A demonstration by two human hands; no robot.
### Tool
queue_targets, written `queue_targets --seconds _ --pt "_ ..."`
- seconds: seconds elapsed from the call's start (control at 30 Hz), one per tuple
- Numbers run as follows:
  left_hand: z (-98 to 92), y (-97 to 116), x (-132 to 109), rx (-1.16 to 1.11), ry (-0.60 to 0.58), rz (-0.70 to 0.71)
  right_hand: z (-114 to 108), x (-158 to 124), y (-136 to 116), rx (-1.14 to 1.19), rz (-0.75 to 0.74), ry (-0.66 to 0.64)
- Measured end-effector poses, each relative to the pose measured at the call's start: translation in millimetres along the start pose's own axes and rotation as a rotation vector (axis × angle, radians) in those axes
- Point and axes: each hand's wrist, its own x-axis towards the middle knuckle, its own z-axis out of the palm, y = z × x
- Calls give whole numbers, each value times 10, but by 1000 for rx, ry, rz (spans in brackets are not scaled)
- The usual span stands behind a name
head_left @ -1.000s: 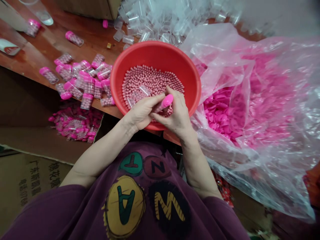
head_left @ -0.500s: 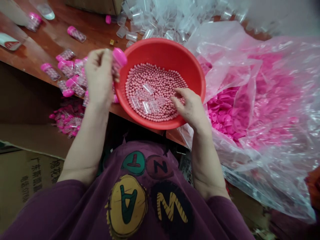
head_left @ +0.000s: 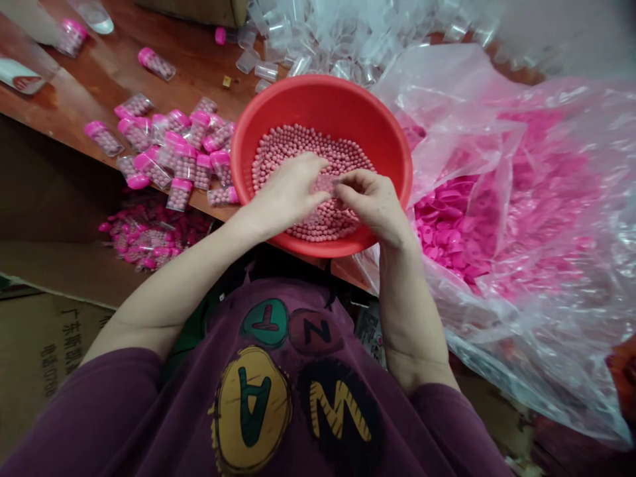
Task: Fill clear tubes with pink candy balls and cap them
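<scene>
A red bowl (head_left: pixel 328 99) holds many pink beads (head_left: pixel 322 228). Inside it, my left hand (head_left: pixel 291 189) reaches over the beads from the left, its thumb and fingers apart, with nothing visible gripped between them. Facing it, my right hand (head_left: pixel 372 199) has thumb and fingertips pinched together just above the beads; a small clear piece seems to be at the tips, too small to make out. The clear containers lying among the beads are mostly hidden under my left hand. Left of the bowl, filled containers with pink caps (head_left: pixel 183 162) lie in a pile.
Clear containers (head_left: pixel 342 40) are heaped behind the bowl. A plastic bag of pink caps (head_left: pixel 447 225) lies to the right. Below the wooden table's (head_left: pixel 199 66) left edge, more filled containers (head_left: pixel 149 238) lie in a cardboard box (head_left: pixel 54 265). A bottle (head_left: pixel 20 76) is at far left.
My left hand has let go of a pink-capped container over the pile and moved right into the bowl. My right hand's fingers have closed to a pinch, close to the left hand.
</scene>
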Motion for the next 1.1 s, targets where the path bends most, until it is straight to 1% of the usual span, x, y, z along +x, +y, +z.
queue_targets --seconds 0.07,0.1,0.17,0.23,0.3,0.37,0.4,0.47,0.5,0.57,0.63,0.7,0.73,0.8,0.87,0.9,0.97,1.1 --pt "199 -19 50 103 -60 54 -17 -32 39 140 43 12" --pt "259 -24 91 194 -95 87 -26 -50 58 176 56 25" --pt "310 -16 191 434 -209 159 -70 -112 78 202 47 73" --pt "310 -2 295 711 -360 235 -195 -231 67 188 -18 174" --pt "321 -8 386 965 -543 325 -431 -423 40 135 -100 332" --pt "387 -46 454 1131 -712 403 -760 -681 30 61 -139 499" --pt "442 -74 480 1174 -777 423 -938 -827 42 15 -133 572" --pt "579 -129 521 1181 -859 420 -1261 -1121 108 -93 -78 678" --pt "649 -151 539 1150 -883 408 -1386 -1254 161 -148 -29 702" --pt "758 -170 571 1051 -919 376 -1529 -1451 294 -246 85 679" --pt "802 -143 597 929 -919 326 -1529 -1527 435 -357 165 599" --pt "777 -66 605 765 -889 258 -1428 -1490 553 -523 196 513" --pt "745 -11 598 670 -860 233 -1359 -1441 598 -618 211 476" --pt "663 113 554 483 -762 222 -1227 -1324 656 -793 264 404" --pt "581 226 468 323 -637 199 -1136 -1223 680 -905 322 343" --pt "548 268 411 242 -581 163 -1110 -1189 683 -938 337 320" --pt "499 309 283 56 -511 28 -1088 -1157 680 -978 340 293" --pt "449 243 41 -377 -489 -268 -1087 -1167 666 -1045 303 255"
